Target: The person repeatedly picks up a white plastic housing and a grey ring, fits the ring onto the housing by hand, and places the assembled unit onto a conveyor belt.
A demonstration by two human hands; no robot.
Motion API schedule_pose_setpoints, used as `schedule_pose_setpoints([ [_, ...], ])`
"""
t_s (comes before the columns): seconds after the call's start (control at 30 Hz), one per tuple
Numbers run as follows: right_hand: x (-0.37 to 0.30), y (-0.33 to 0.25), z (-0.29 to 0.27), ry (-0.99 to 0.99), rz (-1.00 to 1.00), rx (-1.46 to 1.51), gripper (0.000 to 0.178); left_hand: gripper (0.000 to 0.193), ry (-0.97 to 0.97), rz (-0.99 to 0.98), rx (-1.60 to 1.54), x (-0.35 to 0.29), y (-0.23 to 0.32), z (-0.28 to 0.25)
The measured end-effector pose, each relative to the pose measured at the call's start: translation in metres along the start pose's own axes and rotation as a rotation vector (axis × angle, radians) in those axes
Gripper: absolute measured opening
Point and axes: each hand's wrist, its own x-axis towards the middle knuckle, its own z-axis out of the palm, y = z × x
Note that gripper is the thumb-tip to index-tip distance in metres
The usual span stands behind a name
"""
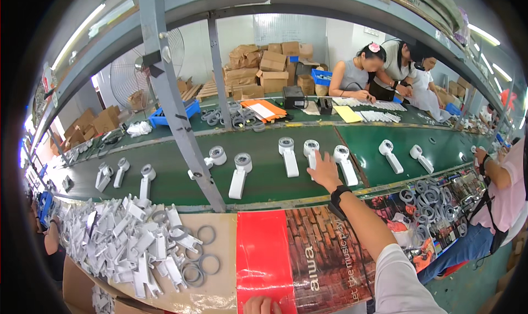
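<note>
My right hand [325,172] reaches over the green conveyor belt, fingers apart, at the handle of a white handheld fan [311,146]. Whether it grips that handle is hard to see. On either side stand similar fans: one fan [287,155] to the left and another fan [345,164] to the right, both with round grey-rimmed heads. At the bottom edge, my left hand [260,305] is only partly in view. Its fingers lie on the red part of the work surface [261,253], with nothing visible in them.
A heap of white plastic handle parts [126,237] and grey rings [209,263] lies at left. More grey rings [429,204] are piled at right. A grey metal post [179,105] rises before the belt. Other people work across the belt and at right.
</note>
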Motion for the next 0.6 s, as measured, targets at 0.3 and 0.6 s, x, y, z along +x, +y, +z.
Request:
schedule_pose_setpoints([
  [0.3, -0.068, 0.0, -0.05, -0.157, -0.024, 0.597, 0.048, 0.048, -0.27, -0.382, -0.445, 0.005, -0.014, 0.008],
  [0.6, -0.302, -0.022, -0.189, -0.447, -0.832, 0.598, 0.068, 0.076, 0.12, -0.513, -1.198, 0.051, 0.046, 0.006],
])
